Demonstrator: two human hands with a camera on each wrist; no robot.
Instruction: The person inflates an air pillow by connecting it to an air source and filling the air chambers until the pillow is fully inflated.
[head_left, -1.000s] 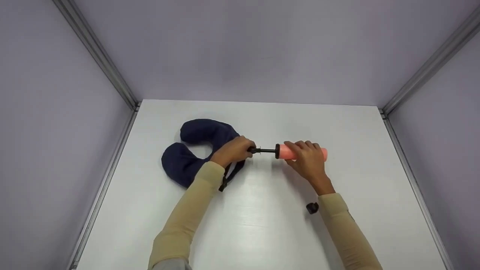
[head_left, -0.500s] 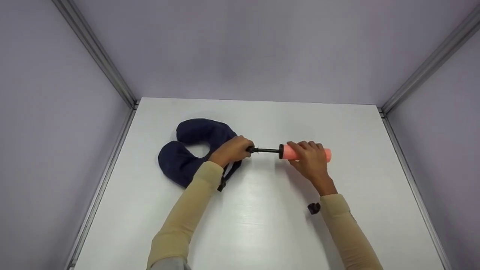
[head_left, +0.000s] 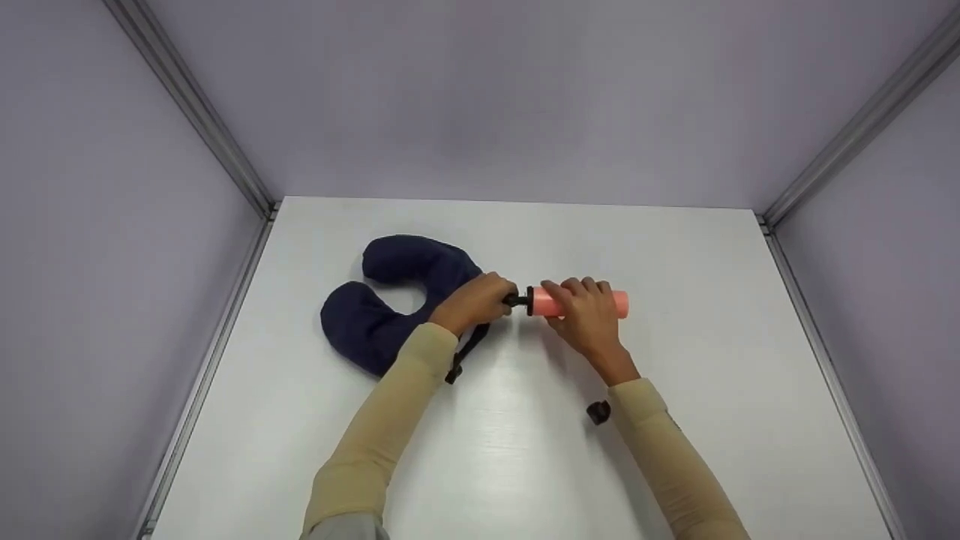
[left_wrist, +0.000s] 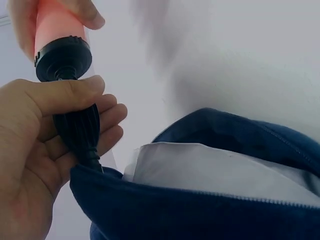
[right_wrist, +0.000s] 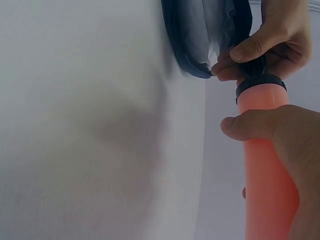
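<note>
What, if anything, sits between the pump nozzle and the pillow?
Nothing visible does. The left hand pinches the black nozzle, whose tip meets the pillow edge; the right hand grips the pump.

The white table (head_left: 675,247) is bare and open from 12 o'clock round to 3 o'clock of the pink pump (head_left: 581,302), but the blue pillow (head_left: 390,300) blocks the 9 o'clock side and 1 small black cap (head_left: 598,412) sits at 6 o'clock.

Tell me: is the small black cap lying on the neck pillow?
No, the black cap lies on the table beside the right sleeve.
</note>
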